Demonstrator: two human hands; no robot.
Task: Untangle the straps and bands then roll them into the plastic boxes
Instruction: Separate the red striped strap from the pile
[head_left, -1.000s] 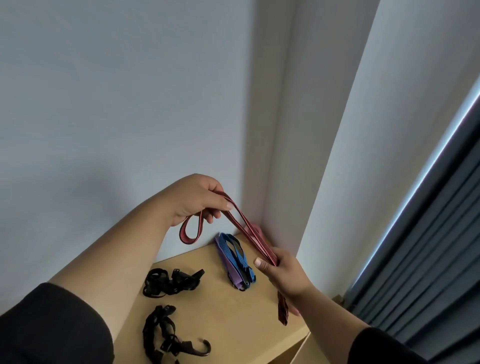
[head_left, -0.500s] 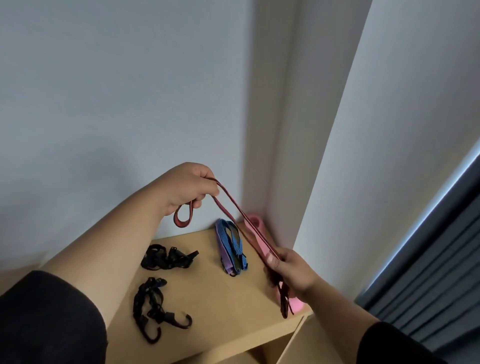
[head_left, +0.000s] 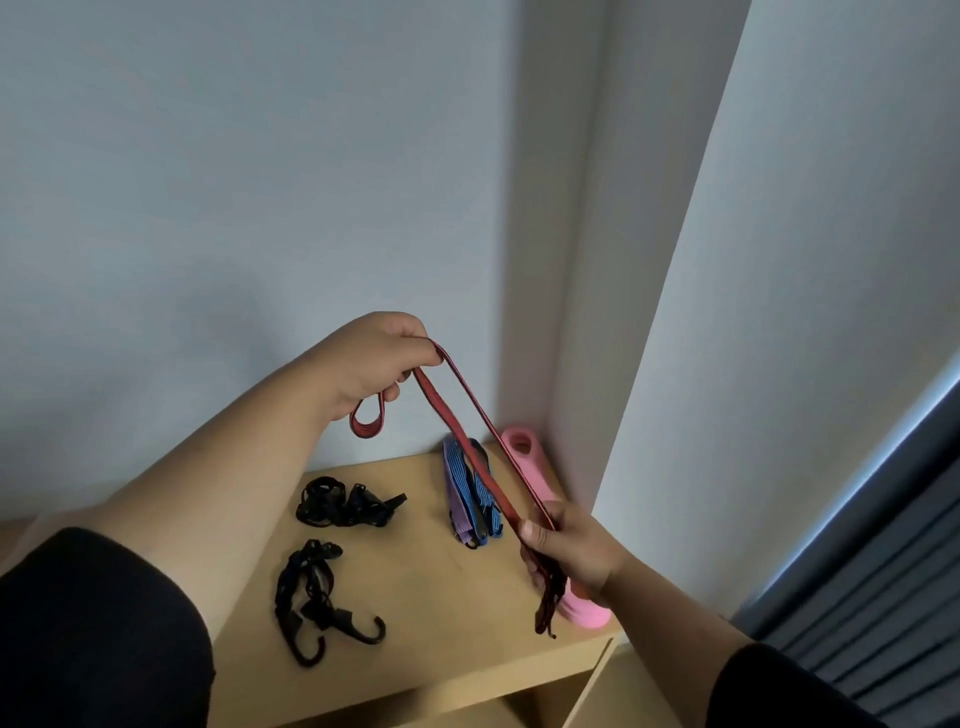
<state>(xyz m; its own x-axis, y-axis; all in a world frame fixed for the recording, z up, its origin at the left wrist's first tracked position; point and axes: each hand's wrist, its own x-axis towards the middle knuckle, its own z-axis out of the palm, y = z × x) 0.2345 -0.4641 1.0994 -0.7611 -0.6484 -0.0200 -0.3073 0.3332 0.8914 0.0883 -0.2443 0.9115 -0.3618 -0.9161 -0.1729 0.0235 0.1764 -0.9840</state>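
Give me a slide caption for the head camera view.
Both hands, left and right, stretch a red band above a wooden shelf strewn with other straps.

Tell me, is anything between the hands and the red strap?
No. Both hands already hold the red strap: the left hand grips its top loop, the right hand its lower end. No plastic box is in view, so the way there can't be judged.
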